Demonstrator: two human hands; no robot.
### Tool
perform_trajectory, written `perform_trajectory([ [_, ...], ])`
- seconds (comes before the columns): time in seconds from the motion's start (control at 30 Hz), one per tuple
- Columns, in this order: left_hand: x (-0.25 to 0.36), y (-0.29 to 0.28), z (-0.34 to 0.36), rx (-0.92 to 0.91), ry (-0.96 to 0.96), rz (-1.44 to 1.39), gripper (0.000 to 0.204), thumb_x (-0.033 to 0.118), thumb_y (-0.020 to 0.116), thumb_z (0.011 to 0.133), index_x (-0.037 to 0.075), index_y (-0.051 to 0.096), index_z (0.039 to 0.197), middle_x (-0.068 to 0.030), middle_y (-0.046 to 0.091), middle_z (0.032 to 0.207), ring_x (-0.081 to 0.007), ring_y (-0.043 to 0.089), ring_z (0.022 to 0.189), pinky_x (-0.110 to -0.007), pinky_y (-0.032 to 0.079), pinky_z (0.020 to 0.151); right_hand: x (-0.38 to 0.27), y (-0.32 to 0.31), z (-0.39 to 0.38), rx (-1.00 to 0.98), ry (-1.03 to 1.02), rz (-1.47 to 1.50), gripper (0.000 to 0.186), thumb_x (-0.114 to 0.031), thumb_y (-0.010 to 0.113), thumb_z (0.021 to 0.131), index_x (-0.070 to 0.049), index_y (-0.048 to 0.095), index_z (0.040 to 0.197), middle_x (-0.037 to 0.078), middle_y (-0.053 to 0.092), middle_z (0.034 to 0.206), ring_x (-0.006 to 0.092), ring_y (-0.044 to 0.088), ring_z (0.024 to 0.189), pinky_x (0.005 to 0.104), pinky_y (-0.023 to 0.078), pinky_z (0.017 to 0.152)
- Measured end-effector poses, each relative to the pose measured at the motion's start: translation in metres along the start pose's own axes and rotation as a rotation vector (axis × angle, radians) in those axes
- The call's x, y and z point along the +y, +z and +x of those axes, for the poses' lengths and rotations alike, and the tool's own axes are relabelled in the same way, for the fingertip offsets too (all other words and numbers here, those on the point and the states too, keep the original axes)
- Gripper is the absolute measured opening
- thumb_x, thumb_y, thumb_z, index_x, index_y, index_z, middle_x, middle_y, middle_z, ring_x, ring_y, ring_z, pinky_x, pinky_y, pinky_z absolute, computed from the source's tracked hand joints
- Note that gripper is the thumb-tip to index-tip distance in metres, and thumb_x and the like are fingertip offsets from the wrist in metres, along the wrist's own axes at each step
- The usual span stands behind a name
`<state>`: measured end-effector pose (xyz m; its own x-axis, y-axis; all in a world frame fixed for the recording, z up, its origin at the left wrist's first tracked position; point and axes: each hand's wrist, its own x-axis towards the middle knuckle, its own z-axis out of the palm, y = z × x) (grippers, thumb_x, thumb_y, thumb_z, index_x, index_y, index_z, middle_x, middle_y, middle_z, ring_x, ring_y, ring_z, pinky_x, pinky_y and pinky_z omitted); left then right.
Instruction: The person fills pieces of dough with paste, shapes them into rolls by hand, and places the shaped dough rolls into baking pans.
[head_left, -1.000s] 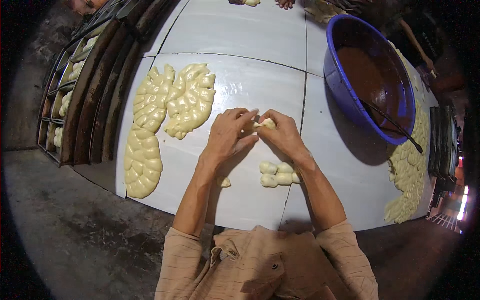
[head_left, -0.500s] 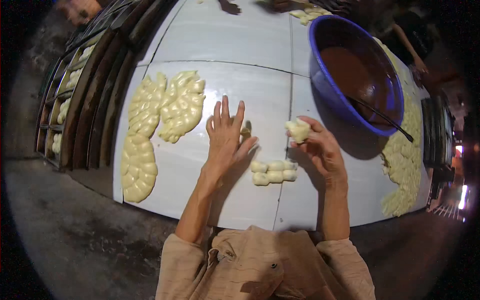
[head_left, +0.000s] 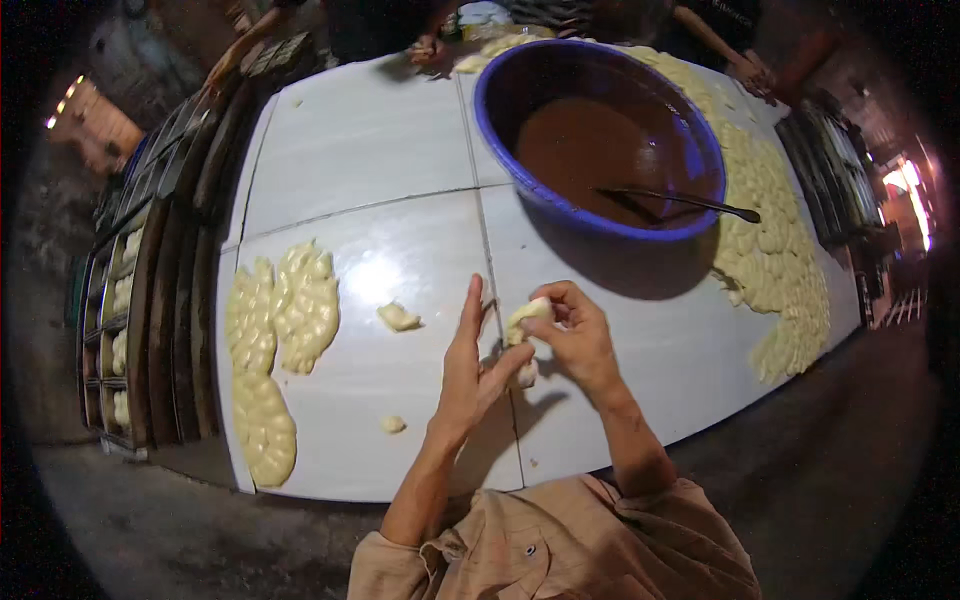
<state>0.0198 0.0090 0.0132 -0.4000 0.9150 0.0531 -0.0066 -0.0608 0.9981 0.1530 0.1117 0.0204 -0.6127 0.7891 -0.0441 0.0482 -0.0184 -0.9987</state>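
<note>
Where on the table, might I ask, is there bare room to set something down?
The white table is mostly bare between the left trays and the blue bowl, and between the right hand and the broad dough sheet. It is crowded around the held dough piece and the dough slabs at left.

Glare is whitening the pale, dark-seamed tabletop (head_left: 350,195) toward nine o'clock. Bright light (head_left: 908,185) is glowing near three o'clock. The round blue basin (head_left: 605,225) is casting shadow at its six o'clock. Fisheye distortion is bending edges; darkness is filling corners.
</note>
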Motion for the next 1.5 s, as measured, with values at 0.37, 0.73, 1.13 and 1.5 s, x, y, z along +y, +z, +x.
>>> perform_trajectory([
  [0.37, -0.005, 0.079, 0.031, 0.099, 0.347, -0.268, 0.112, 0.039, 0.079, 0.083, 0.004, 0.003, 0.156, -0.0252, 0.045, 0.144, -0.0317, 0.052, 0.128, -0.043, 0.047, 0.103, -0.048, -0.014, -0.001, -0.120, 0.207, 0.946, 0.027, -0.018, 0.067, 0.094, -0.003, 0.057, 0.114, 0.005, 0.065, 0.098, 0.0113, 0.066, 0.087, 0.0267, 0.054, 0.081],
  [0.73, 0.006, 0.023, 0.032, -0.065, -0.111, -0.024, 0.077, 0.013, 0.072, 0.089, 0.007, 0.029, 0.153, -0.0234, 0.042, 0.147, -0.0289, 0.058, 0.119, -0.039, 0.054, 0.092, -0.063, -0.116, 0.166, -0.010, -0.054, -0.422, 0.020, -0.019, 0.059, 0.092, -0.002, 0.062, 0.102, 0.011, 0.070, 0.096, 0.0222, 0.069, 0.087, 0.0363, 0.052, 0.074],
  [1.13, 0.016, 0.016, 0.029, -0.201, -0.281, 0.036, 0.050, 0.023, 0.068, 0.094, 0.002, 0.054, 0.136, -0.0179, 0.062, 0.129, -0.0264, 0.065, 0.110, -0.038, 0.051, 0.096, -0.062, -0.123, 0.173, -0.398, 0.266, -0.555, 0.021, -0.024, 0.060, 0.093, -0.004, 0.062, 0.100, 0.006, 0.064, 0.086, 0.0159, 0.062, 0.076, 0.0326, 0.050, 0.068],
  [1.5, 0.024, 0.066, 0.061, -0.120, -0.282, -0.653, 0.052, 0.041, 0.050, 0.102, 0.004, 0.050, 0.139, -0.0104, 0.059, 0.132, -0.0218, 0.055, 0.126, -0.041, 0.046, 0.103, -0.074, -0.076, 0.088, -0.189, 0.116, 0.397, 0.020, -0.019, 0.064, 0.096, -0.007, 0.055, 0.109, 0.004, 0.066, 0.096, 0.0091, 0.066, 0.081, 0.0238, 0.055, 0.068],
])
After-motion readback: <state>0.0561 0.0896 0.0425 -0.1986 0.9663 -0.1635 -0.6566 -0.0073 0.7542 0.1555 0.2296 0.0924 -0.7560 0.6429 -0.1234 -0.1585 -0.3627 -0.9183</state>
